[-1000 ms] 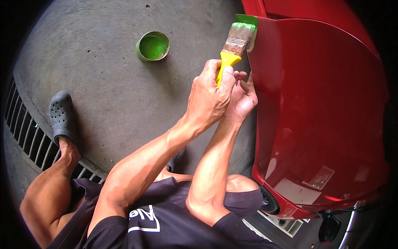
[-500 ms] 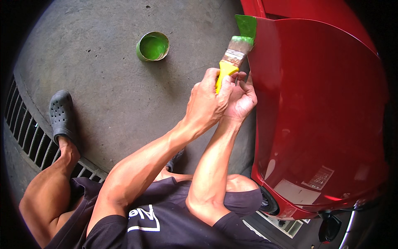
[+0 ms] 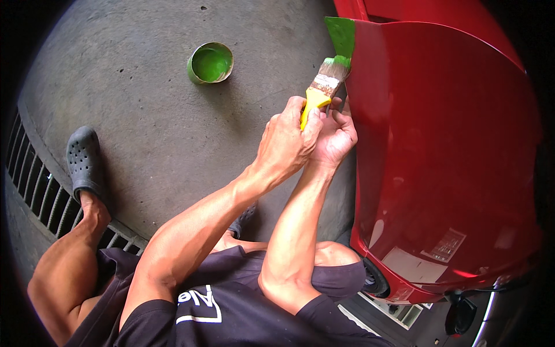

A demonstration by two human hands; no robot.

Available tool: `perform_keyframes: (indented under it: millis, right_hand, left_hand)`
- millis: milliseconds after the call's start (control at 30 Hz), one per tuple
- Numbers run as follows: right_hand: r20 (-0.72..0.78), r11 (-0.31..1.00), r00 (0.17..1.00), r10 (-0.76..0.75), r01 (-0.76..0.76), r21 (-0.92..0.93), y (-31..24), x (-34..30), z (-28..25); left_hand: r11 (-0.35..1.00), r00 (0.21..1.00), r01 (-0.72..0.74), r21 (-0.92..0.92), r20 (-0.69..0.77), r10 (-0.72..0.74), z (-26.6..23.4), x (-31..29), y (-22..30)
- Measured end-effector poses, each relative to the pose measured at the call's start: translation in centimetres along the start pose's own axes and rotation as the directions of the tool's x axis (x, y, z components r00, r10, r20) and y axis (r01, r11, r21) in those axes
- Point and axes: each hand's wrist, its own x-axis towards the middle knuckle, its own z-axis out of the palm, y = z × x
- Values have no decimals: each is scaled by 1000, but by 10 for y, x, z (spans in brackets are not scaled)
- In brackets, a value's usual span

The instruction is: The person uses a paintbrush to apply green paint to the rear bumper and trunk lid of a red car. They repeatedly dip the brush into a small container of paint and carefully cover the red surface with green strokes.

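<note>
so, left fingers point(image 3: 296, 104) grip a green-tipped brush point(image 3: 325, 84)

The red panel point(image 3: 445, 144) is big, glossy and gently curved, with a green patch point(image 3: 342, 36) by its upper left corner. There's 1 paintbrush point(image 3: 324, 87) just left of the panel's edge: yellow handle, rusty-looking band, leaning so the handle points down-left and the green-tipped bristles meet the patch's lower end. Well left of the panel, 1 small round pot point(image 3: 192, 74) stands upright, green paint point(image 3: 209, 65) inside.
</note>
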Motion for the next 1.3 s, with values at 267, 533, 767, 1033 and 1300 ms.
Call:
perform_keyframes:
  millis: [267, 533, 767, 1033, 1300]
  right_hand:
    - [-4, 1000, 1000, 0, 0, -6, 1, 1, -1]
    - [-6, 1000, 1000, -1, 1, -8, 4, 1, 0]
    - [1, 1000, 1000, 1, -1, 17, 1, 0, -1]
    - [-13, 1000, 1000, -1, 1, -6, 0, -1, -1]
    - [18, 1000, 1000, 4, -4, -11, -1, -3, 3]
  left_hand:
    - [999, 1000, -31, 21, 0, 31, 2, 3, -2]
    - [996, 994, -86, -25, -62, 84, 0, 2, -6]
    - [998, 996, -58, -39, -76, 55, -1, -8, -12]
    - [999, 997, -48, 15, -63, 49, -2, -5, -14]
    - [992, 985, -106, -73, -143, 95, -1, -5, -19]
